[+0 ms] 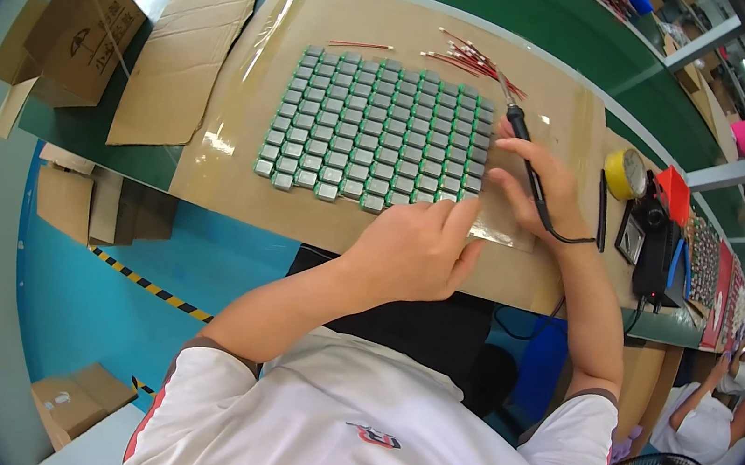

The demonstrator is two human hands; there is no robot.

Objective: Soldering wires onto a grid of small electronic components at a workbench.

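Note:
A soldering iron (529, 167) with a black handle lies in my right hand (547, 190), its metal tip pointing away over the far right corner of the block grid. The thumb and forefinger of that hand point left towards the right edge of the grid. Rows of grey block-shaped parts on green circuit boards (377, 130) make up this grid, laid close together on the brown board. At its near right corner my left hand (423, 244) has its fingers bent and closed against the end blocks. Whatever those fingertips pinch is hidden.
Beyond the grid lie red wires (471, 57) in a loose bunch. To the right are a yellow tape roll (625, 174), a black soldering station (656, 260) and blue-handled pliers (680, 268). Cardboard (190, 49) covers the left end. Other people sit far right.

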